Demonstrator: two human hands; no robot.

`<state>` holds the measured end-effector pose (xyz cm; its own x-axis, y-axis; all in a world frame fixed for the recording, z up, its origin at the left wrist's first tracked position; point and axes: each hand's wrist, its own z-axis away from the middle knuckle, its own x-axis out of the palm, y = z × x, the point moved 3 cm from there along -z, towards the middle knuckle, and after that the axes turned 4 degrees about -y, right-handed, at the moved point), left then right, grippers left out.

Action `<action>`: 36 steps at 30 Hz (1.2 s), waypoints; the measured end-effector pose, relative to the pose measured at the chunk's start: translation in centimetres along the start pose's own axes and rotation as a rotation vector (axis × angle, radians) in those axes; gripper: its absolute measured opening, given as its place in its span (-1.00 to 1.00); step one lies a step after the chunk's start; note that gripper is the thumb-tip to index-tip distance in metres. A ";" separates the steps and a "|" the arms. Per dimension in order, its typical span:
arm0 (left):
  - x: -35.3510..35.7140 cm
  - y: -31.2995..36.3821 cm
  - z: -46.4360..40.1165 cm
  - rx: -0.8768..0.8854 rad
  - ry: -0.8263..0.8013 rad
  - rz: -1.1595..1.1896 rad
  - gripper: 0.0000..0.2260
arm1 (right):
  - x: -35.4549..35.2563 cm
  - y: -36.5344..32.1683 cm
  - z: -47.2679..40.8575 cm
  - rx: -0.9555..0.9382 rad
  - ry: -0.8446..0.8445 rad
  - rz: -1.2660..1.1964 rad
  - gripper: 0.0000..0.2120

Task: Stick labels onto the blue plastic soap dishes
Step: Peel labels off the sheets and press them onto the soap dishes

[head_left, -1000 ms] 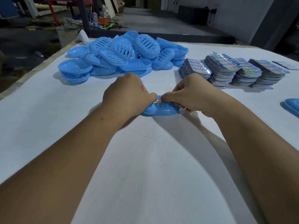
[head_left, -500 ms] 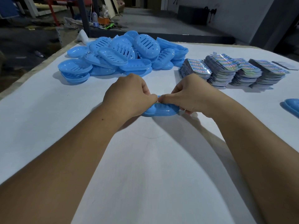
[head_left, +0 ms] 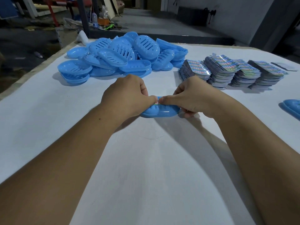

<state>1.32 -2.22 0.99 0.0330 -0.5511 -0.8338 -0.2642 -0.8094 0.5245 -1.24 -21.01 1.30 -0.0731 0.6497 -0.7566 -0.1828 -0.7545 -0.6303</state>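
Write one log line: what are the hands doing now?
left hand + right hand | hold soap dish | thumbs press label

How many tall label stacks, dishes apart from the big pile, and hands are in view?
Tall label stacks: 4
Dishes apart from the pile: 2, held dish, right-edge dish
Hands: 2, left hand, right hand
Total: 8

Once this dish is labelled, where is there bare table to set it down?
Bare cloth lies near, between the forearms, and left of the left hand below the dish pile. A strip runs between the label stacks and the lone dish. The far edge is crowded.
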 end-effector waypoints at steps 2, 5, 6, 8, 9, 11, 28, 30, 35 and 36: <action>0.2 0.0 -0.1 0.011 0.007 0.023 -0.72 | 0.0 -0.1 0.0 -0.016 0.028 0.013 -0.50; 0.3 -0.4 -0.4 -0.027 0.028 0.207 -0.75 | -0.3 -0.2 0.0 -0.102 0.149 0.004 -0.59; 0.3 -0.6 -0.6 -0.048 0.052 0.277 -0.76 | -0.6 -0.3 0.0 -0.144 0.200 -0.023 -0.61; 0.0 -0.9 -0.9 -0.082 0.116 0.359 -0.78 | -1.0 -0.7 0.3 -0.256 0.242 -0.066 -0.67; -0.2 -1.1 -1.0 -0.093 0.147 0.375 -0.79 | -0.9 -1.0 0.6 -0.303 0.202 -0.047 -0.68; -0.6 -1.3 -1.1 -0.100 0.188 0.382 -0.81 | -0.2 -1.3 1.1 -0.325 0.026 0.024 -0.43; 0.4 -4.4 -2.1 0.029 0.203 0.054 -0.83 | -7.0 9.6 6.2 0.149 0.497 0.454 -0.44; 2.0 -7.5 -4.3 0.038 0.204 0.134 -0.79 | -8.4 12.1 7.7 0.236 0.564 0.486 -0.45; 4.8 -13.4 -8.6 0.083 0.196 0.204 -0.72 | -9.6 16.2 10.4 0.370 0.601 0.507 -0.45; 5.1 -13.3 -8.4 0.079 0.183 0.217 -0.70 | -9.7 16.6 10.7 0.379 0.614 0.510 -0.43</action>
<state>13.13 4.02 -8.75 0.1389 -0.7431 -0.6546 -0.3583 -0.6539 0.6664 -14.06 -38.88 0.06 0.2847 -0.0040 -0.9586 -0.5924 -0.7869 -0.1726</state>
